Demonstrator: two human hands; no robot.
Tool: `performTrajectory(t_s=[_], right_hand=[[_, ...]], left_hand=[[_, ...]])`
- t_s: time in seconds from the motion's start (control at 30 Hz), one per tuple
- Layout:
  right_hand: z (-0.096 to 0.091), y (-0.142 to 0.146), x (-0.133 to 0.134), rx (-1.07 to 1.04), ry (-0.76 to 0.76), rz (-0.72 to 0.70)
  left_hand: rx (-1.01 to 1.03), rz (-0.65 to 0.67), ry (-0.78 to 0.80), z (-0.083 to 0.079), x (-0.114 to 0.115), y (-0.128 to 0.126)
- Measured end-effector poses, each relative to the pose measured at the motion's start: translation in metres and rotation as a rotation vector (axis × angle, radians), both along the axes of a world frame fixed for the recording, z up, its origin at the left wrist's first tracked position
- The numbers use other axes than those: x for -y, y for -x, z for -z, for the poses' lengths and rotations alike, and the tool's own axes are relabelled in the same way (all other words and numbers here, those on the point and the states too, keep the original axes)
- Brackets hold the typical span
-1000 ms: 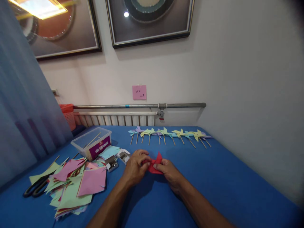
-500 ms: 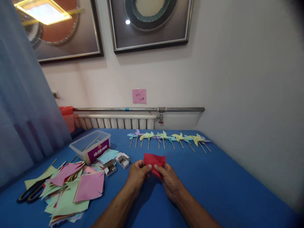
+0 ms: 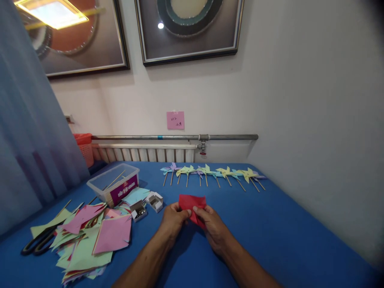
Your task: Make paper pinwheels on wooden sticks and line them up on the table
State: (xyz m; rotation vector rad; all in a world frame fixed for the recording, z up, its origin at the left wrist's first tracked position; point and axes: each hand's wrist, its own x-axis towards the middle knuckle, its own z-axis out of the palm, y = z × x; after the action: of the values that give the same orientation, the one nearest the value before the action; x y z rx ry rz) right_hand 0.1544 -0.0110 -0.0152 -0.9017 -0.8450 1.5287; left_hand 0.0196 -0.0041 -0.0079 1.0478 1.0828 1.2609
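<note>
On my feed I see an indoor papercraft corner: pinwheels (image 3: 206, 170) and cut paper sheets (image 3: 114, 235) on a blue-covered table (image 3: 270, 240), a wall radiator (image 3: 145, 146), a curtain (image 3: 36, 140), framed pictures (image 3: 192, 44).

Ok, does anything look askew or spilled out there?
The paper pile looks untidy: its sheets fan out at mixed angles beside the scissors. Nothing appears spilled, and the held red paper is apart from that mess.

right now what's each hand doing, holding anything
Left hand: closed, pinching the red paper by its left side.
Right hand: closed, pinching the same paper by its right side.
</note>
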Motion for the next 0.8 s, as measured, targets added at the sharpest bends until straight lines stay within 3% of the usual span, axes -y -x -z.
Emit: performTrajectory(t_s=[0.43,0.63,0.8], right_hand=[[0.006,-0.001,-0.005,-0.019,-0.027,0.052],[0.01,-0.002,-0.01,0.046,-0.064,0.175],[0.018,0.001,-0.013,0.029,-0.08,0.136]], left_hand=[[-0.019,0.126,0.065,0.004,-0.004,0.003],[0.008,0.04,0.105,-0.008,0.003,0.007],[-0.057,0.056,0.075,0.002,-0.001,-0.001]])
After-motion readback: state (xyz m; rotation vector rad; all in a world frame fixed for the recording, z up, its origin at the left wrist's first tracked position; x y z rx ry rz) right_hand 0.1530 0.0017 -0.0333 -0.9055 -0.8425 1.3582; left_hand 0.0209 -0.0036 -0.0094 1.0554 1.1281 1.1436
